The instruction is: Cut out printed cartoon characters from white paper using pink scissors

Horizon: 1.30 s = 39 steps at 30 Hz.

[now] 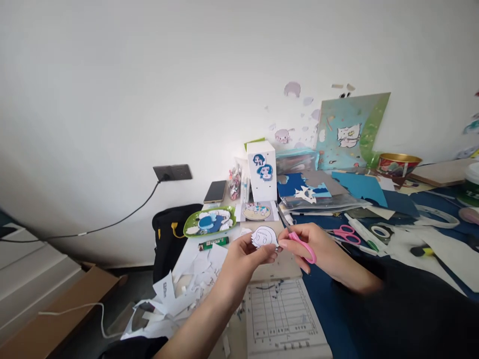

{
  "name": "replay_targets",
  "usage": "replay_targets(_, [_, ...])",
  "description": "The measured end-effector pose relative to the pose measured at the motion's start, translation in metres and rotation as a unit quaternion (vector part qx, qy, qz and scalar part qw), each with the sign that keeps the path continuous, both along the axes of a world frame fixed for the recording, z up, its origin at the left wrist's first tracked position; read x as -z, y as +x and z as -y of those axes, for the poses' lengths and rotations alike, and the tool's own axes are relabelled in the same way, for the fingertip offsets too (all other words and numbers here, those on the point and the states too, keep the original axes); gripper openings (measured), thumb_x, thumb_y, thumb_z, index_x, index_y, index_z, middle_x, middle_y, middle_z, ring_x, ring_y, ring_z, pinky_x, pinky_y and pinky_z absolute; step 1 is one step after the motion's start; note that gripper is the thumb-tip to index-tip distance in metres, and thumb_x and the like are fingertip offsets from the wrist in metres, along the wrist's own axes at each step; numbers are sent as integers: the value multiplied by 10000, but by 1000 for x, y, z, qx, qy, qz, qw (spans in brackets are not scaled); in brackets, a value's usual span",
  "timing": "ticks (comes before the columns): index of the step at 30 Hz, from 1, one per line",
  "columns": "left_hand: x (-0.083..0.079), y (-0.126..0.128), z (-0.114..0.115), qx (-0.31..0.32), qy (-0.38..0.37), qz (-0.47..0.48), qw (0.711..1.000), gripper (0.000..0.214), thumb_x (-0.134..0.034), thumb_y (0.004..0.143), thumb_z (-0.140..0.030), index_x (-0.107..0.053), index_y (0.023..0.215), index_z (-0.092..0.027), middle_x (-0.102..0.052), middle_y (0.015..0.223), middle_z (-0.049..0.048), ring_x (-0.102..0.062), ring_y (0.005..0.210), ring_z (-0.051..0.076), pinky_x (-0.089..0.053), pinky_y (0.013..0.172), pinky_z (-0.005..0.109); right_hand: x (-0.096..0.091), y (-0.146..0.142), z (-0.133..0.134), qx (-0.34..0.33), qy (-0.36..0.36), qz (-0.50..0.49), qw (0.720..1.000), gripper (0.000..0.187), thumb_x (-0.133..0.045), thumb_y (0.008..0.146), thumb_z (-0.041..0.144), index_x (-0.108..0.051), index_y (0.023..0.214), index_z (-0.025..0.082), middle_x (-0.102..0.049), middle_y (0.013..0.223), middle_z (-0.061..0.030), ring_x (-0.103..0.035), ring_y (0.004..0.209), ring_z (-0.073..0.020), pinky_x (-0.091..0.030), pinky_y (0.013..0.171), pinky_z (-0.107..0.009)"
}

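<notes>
My left hand (245, 262) pinches a small white paper cut-out (264, 237) with a cartoon head drawn on it, held up over the desk. My right hand (318, 252) grips pink-handled scissors (299, 241), fingers through the loops, blades pointing up and left beside the cut-out. Both hands meet near the middle of the view, above a printed form sheet (281, 314).
A heap of white paper scraps (179, 294) lies at the desk's left end. Behind are a green tray (209, 222), a phone (215, 191), a white box with stickers (262, 170), a second pink scissors (346, 233), tape rolls, blue paper and a bowl (398, 163). A cardboard box (56, 319) sits on the floor.
</notes>
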<state>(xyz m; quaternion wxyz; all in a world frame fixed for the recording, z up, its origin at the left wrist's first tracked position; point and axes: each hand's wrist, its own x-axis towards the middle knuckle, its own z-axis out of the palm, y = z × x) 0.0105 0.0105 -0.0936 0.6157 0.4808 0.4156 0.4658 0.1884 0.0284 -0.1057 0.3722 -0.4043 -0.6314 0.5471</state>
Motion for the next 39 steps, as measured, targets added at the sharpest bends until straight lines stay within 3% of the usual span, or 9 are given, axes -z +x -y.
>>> replay_targets(4, [27,-2,0,9,-99,23,995,93,-781,699,-187,-711,711,-128,-689,635,27,-644,603,137,-532,650,235,20,8,1,-18,-53,-4,998,246,-644,833,387,-635,747,157,-456,345,99,-367,282,-76,-270,379,-213])
replay_targets(13, [34,-4,-1,37,-163,61,984,65,-734,712,-147,-689,671,-125,-674,626,15,-608,616,111,-518,652,196,24,11,8,-69,-126,-23,989,173,-702,842,313,-636,777,167,-548,548,75,-491,341,-47,-336,358,-163])
replay_targets(16, [38,-4,-1,37,-161,47,985,61,-722,728,-144,-674,695,-126,-675,627,11,-605,617,110,-511,659,203,25,9,11,-73,-148,-25,986,136,-650,880,271,-633,798,164,-589,640,51,-497,350,-37,-363,361,-160])
replay_targets(19, [39,-4,-1,41,-156,37,986,79,-733,727,-143,-655,719,-135,-673,624,2,-606,615,114,-509,648,211,22,9,12,-74,-162,-21,984,121,-626,891,240,-616,791,173,-545,573,77,-491,339,-38,-361,358,-150])
replay_targets(23, [38,-5,-2,48,-143,35,988,92,-749,728,-157,-657,730,-145,-675,619,-5,-609,614,120,-502,638,213,17,11,9,-74,-176,0,982,159,-752,788,258,-613,789,183,-596,573,75,-512,337,-44,-343,352,-143])
replay_targets(28, [36,-8,-5,87,-146,20,985,89,-751,752,-182,-720,676,-146,-683,632,-4,-591,644,109,-488,655,195,14,14,7,-29,-153,13,988,213,-792,751,322,-638,779,177,-519,393,103,-483,299,-53,-320,350,-143])
replay_targets(33, [33,-8,-3,143,-133,-21,981,128,-727,791,-172,-737,663,-159,-672,644,-23,-575,658,89,-473,662,173,17,12,8,-31,-143,4,989,178,-766,798,264,-623,734,179,-527,392,108,-473,317,-38,-361,395,-139])
replay_targets(37, [33,-4,1,92,-89,-44,991,36,-731,806,-185,-702,810,-165,-700,701,-17,-617,679,98,-487,651,174,22,11,9,-18,-134,-7,991,230,-730,837,238,-574,675,187,-516,381,114,-463,320,-38,-371,422,-154])
replay_targets(39, [35,-2,3,46,-51,-10,998,146,-726,818,-151,-637,921,-206,-723,736,-30,-653,712,102,-511,675,180,26,11,9,-8,-123,-7,992,255,-683,879,276,-561,672,192,-514,371,112,-462,315,-44,-378,436,-168])
